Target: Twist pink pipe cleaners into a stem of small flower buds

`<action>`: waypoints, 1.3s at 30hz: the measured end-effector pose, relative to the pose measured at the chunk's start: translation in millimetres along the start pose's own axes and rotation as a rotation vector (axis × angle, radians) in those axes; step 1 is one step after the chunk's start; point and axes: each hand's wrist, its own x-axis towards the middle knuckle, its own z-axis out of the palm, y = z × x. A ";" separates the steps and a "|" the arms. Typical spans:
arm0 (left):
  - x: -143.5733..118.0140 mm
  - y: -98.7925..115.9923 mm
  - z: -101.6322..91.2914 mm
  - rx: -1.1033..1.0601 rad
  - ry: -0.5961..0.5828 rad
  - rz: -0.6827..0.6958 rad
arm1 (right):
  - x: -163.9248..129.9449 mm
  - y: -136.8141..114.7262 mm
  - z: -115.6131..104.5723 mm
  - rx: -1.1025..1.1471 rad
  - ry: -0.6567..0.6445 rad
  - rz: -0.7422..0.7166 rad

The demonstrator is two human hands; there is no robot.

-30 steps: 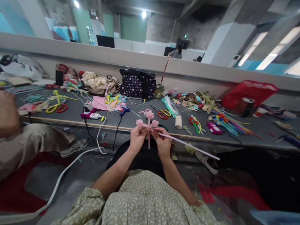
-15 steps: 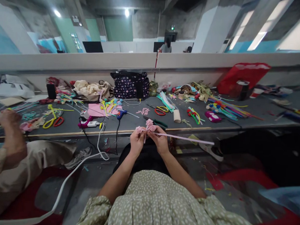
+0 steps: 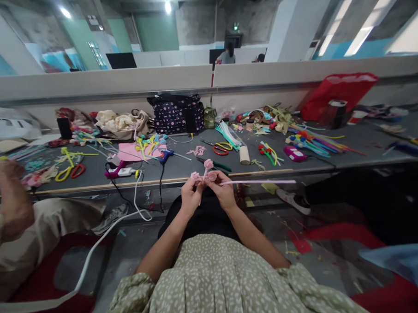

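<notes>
While three pink blossoms stand bunched before me, by the near edge of the table, my left hand pinches them from below and my right hand has its fingers wrapped on a pale pink pipe cleaner, free end reaching rightward alongside that edge. Forearms slant inward, elbows wide, wrists close above my lap. Just beyond the blossoms: green-handled pliers, then pink scraps; blue glue gun farther left. Half a second ago the pipe cleaner sloped down rightward; now nearly level.

Three pink blooms, bunched, pale stem sideways
</notes>
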 end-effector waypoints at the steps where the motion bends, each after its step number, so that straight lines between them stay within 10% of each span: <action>1: -0.5 -1.1 1.0 0.002 -0.005 0.001 | -0.3 0.5 -0.5 -0.020 0.010 -0.007; 14: -6.6 -9.8 24.2 0.040 -0.008 0.013 | -9.5 19.2 -9.4 -0.166 0.237 -0.040; 32: 2.8 -17.7 18.8 -0.429 0.078 -0.322 | -7.5 23.0 -8.9 -0.003 0.008 0.098; 39: 0.9 -9.7 13.7 -0.531 -0.082 -0.362 | -3.6 16.5 -11.6 -0.134 0.047 0.070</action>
